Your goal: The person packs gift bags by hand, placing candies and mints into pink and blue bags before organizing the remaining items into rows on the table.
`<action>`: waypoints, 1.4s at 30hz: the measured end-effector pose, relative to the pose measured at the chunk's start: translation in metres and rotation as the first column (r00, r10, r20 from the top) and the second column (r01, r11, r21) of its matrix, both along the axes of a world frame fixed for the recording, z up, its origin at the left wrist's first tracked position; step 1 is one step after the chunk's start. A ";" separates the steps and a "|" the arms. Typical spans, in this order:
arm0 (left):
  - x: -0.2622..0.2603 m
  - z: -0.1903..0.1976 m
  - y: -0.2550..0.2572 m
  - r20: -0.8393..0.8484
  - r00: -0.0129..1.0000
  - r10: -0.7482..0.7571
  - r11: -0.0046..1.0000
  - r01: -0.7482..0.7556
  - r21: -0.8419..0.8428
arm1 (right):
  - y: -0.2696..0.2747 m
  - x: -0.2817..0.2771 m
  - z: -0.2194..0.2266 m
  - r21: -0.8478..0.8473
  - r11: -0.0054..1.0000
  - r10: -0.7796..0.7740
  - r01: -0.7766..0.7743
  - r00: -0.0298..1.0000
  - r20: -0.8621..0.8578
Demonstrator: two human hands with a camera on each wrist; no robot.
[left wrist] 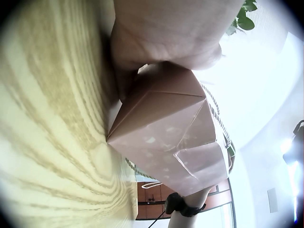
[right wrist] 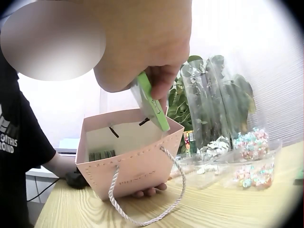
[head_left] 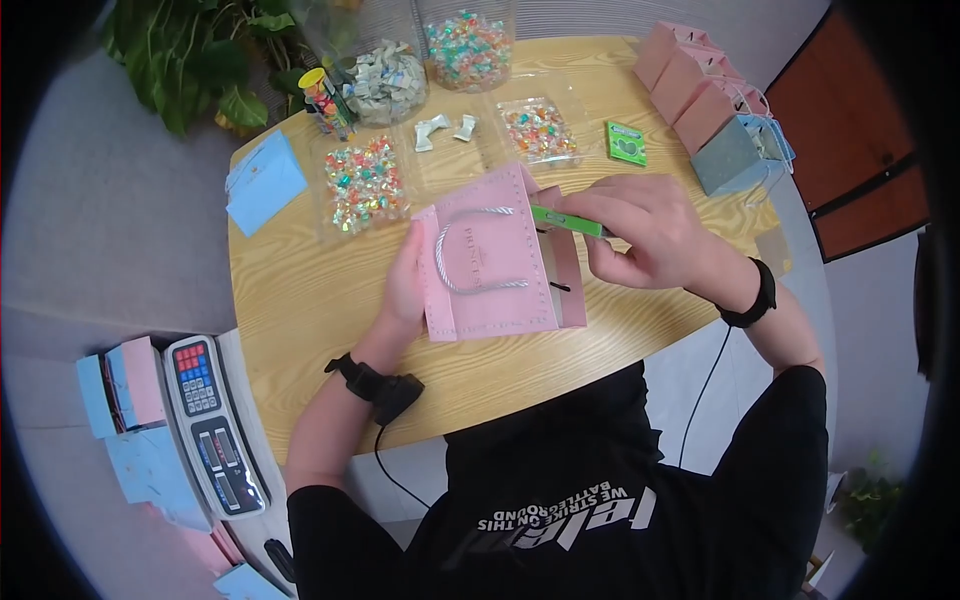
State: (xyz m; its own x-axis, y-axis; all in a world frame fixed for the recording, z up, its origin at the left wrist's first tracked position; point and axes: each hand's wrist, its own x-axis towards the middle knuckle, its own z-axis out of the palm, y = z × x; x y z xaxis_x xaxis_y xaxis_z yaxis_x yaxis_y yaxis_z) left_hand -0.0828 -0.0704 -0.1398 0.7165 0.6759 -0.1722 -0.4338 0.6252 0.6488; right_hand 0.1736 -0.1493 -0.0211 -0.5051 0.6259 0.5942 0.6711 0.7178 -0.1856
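A pink paper gift bag [head_left: 480, 260] with silver rope handles lies tilted over the table, its mouth toward the right hand. The left hand [head_left: 405, 280] grips it near the base; its fingertips [right wrist: 149, 191] show beneath the bag in the right wrist view. The right hand [head_left: 650, 225] pinches a flat green box [head_left: 568, 221] between thumb and fingers, one end of it over the bag's mouth. Inside the bag, a row of dark greenish pieces [right wrist: 102, 155] stands against one wall. In the left wrist view, the folded bag bottom [left wrist: 166, 118] rests against the palm side of the hand.
Another green box [head_left: 627, 144] lies beyond the bag. Clear trays of wrapped candies [head_left: 365, 183], candy tubs [head_left: 470, 50], a colourful can [head_left: 325, 103] and a flat blue bag [head_left: 266, 183] surround it. Pink and blue bags [head_left: 735, 155] line the right edge; a scale [head_left: 215, 425] stands left.
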 end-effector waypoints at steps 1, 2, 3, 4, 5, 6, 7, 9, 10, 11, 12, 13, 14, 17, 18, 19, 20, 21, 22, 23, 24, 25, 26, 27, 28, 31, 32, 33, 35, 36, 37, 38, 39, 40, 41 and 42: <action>0.000 0.002 -0.001 -0.008 1.000 0.006 1.000 -0.006 0.000 | 0.001 -0.001 0.001 -0.009 1.000 -0.009 0.009 1.000 0.026; 0.001 0.003 -0.002 -0.015 1.000 0.012 1.000 -0.012 -0.001 | 0.002 -0.001 0.000 -0.010 1.000 -0.007 0.008 1.000 0.028; 0.001 0.003 -0.002 -0.011 1.000 0.014 1.000 -0.014 -0.002 | 0.003 -0.002 -0.002 -0.028 0.999 0.029 -0.027 0.998 0.053; 0.001 0.003 -0.002 -0.012 1.000 0.003 1.000 -0.003 -0.006 | 0.004 -0.002 -0.003 -0.047 0.997 0.066 -0.062 0.995 0.078; 0.001 0.003 -0.002 -0.013 1.000 -0.008 1.000 0.007 -0.011 | 0.005 -0.004 -0.005 -0.049 0.997 0.068 -0.065 0.994 0.080; 0.001 0.002 -0.002 -0.013 1.000 -0.006 1.000 0.006 -0.012 | 0.004 -0.007 -0.008 -0.086 0.993 0.089 -0.082 0.993 0.075; 0.000 0.001 0.000 -0.006 1.000 -0.010 1.000 0.010 -0.004 | 0.003 -0.011 -0.012 -0.121 0.988 0.108 -0.099 0.992 0.069; -0.001 -0.003 0.001 0.000 1.000 -0.015 1.000 0.015 0.007 | 0.005 -0.021 -0.023 -0.163 0.977 0.152 -0.138 0.985 0.078; -0.001 -0.005 0.002 0.000 1.000 -0.009 1.000 0.009 0.008 | 0.006 -0.027 -0.029 -0.208 0.963 0.195 -0.174 0.977 0.086; -0.001 -0.006 0.002 0.000 1.000 -0.004 1.000 0.004 0.009 | 0.006 -0.032 -0.033 -0.207 0.963 0.193 -0.172 0.977 0.086; 0.000 -0.006 0.001 -0.001 1.000 -0.009 1.000 0.009 0.010 | 0.006 -0.037 -0.036 -0.420 0.890 0.205 -0.176 0.979 0.023; 0.000 -0.006 0.001 -0.010 1.000 0.003 1.000 -0.003 0.026 | 0.006 -0.041 -0.038 -0.608 0.772 0.202 -0.185 0.979 -0.041; 0.000 -0.006 0.001 -0.019 1.000 0.017 0.999 -0.016 0.042 | 0.005 -0.045 -0.039 -0.605 0.774 0.199 -0.184 0.979 -0.043; -0.003 -0.008 0.002 -0.010 1.000 -0.001 1.000 0.001 0.022 | 0.005 -0.048 -0.039 -0.806 0.575 0.189 -0.141 0.981 -0.036; -0.003 -0.009 0.002 -0.011 1.000 -0.001 1.000 0.001 0.020 | 0.008 -0.045 -0.034 -0.819 0.547 0.169 -0.173 0.981 -0.095; -0.002 -0.011 0.002 -0.003 1.000 0.003 1.000 -0.003 0.017 | 0.010 -0.041 -0.032 -0.829 0.520 0.147 -0.206 0.978 -0.151; -0.001 -0.011 0.002 0.004 1.000 0.007 1.000 -0.007 0.015 | 0.012 -0.040 -0.032 -0.830 0.519 0.147 -0.205 0.978 -0.149; -0.001 -0.011 0.002 0.005 1.000 0.007 1.000 -0.007 0.014 | 0.013 -0.038 -0.034 -0.844 0.486 0.158 -0.228 0.972 -0.172; 0.000 -0.009 0.001 -0.007 1.000 0.019 1.000 -0.018 0.012 | 0.014 -0.037 -0.035 -0.856 0.451 0.167 -0.251 0.966 -0.196; 0.000 -0.009 -0.001 -0.020 0.999 0.030 1.000 -0.030 0.007 | 0.018 -0.036 -0.038 -0.859 0.446 0.167 -0.252 0.966 -0.196; 0.000 -0.011 -0.001 -0.021 0.999 0.029 1.000 -0.029 0.002 | 0.022 -0.037 -0.040 -0.895 0.376 0.212 -0.241 0.962 -0.170; 0.000 -0.012 0.000 -0.018 0.999 0.028 1.000 -0.028 -0.002 | 0.024 -0.039 -0.042 -0.924 0.308 0.257 -0.225 0.955 -0.147; 0.000 -0.012 0.001 -0.015 1.000 0.025 1.000 -0.025 -0.002 | 0.025 -0.041 -0.042 -0.924 0.309 0.254 -0.226 0.956 -0.149; 0.000 -0.011 0.001 -0.019 1.000 0.020 1.000 -0.020 -0.001 | 0.026 -0.044 -0.042 -0.920 0.339 0.284 -0.197 0.954 -0.100; 0.000 -0.006 0.000 -0.015 1.000 0.018 1.000 -0.019 -0.007 | 0.026 -0.045 -0.041 -0.913 0.371 0.313 -0.170 0.948 -0.050; -0.001 -0.007 0.001 -0.001 1.000 0.016 1.000 -0.016 -0.012 | 0.026 -0.046 -0.057 -0.838 0.440 0.328 -0.324 0.926 -0.186; 0.000 -0.009 0.002 0.016 1.000 0.018 1.000 -0.018 -0.013 | 0.026 -0.045 -0.059 -0.837 0.441 0.325 -0.324 0.927 -0.187; 0.000 -0.010 0.002 0.016 1.000 0.016 1.000 -0.016 -0.014 | 0.027 -0.043 -0.060 -0.847 0.431 0.326 -0.312 0.929 -0.176; 0.000 -0.009 0.000 -0.030 0.999 0.024 1.000 -0.024 -0.010 | 0.026 -0.042 -0.064 -0.858 0.419 0.324 -0.296 0.932 -0.163; 0.001 -0.008 0.000 -0.029 0.999 0.021 1.000 -0.022 -0.010 | 0.025 -0.045 -0.066 -0.850 0.412 0.315 -0.329 0.927 -0.206; 0.002 -0.007 -0.001 -0.031 0.999 0.017 1.000 -0.017 0.007 | 0.025 -0.047 -0.069 -0.840 0.405 0.306 -0.362 0.919 -0.248; 0.002 -0.007 -0.001 -0.033 0.999 0.013 1.000 -0.013 0.025 | 0.026 -0.046 -0.071 -0.839 0.406 0.305 -0.362 0.919 -0.249; 0.002 -0.008 0.000 -0.035 0.999 0.013 1.000 -0.012 0.026 | 0.028 -0.045 -0.072 -0.848 0.379 0.304 -0.369 0.916 -0.262; 0.002 -0.010 0.000 -0.037 0.999 0.028 0.999 -0.027 0.027 | 0.029 -0.043 -0.074 -0.857 0.352 0.304 -0.376 0.912 -0.275; 0.002 -0.011 0.000 -0.038 0.998 0.043 0.999 -0.042 0.027 | 0.030 -0.042 -0.075 -0.857 0.353 0.305 -0.377 0.912 -0.275; 0.002 -0.011 0.000 -0.038 0.998 0.045 0.999 -0.044 0.027 | 0.030 -0.040 -0.075 -0.813 0.404 0.340 -0.419 0.894 -0.292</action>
State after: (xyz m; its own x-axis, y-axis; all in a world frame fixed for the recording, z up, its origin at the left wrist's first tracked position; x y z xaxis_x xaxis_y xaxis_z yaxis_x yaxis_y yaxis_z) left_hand -0.0807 -0.0703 -0.1511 0.6789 0.7116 -0.1807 -0.4352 0.5883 0.6816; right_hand 0.1337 -0.1195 -0.0966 -0.8081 0.5857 -0.0627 0.3289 0.3602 -0.8730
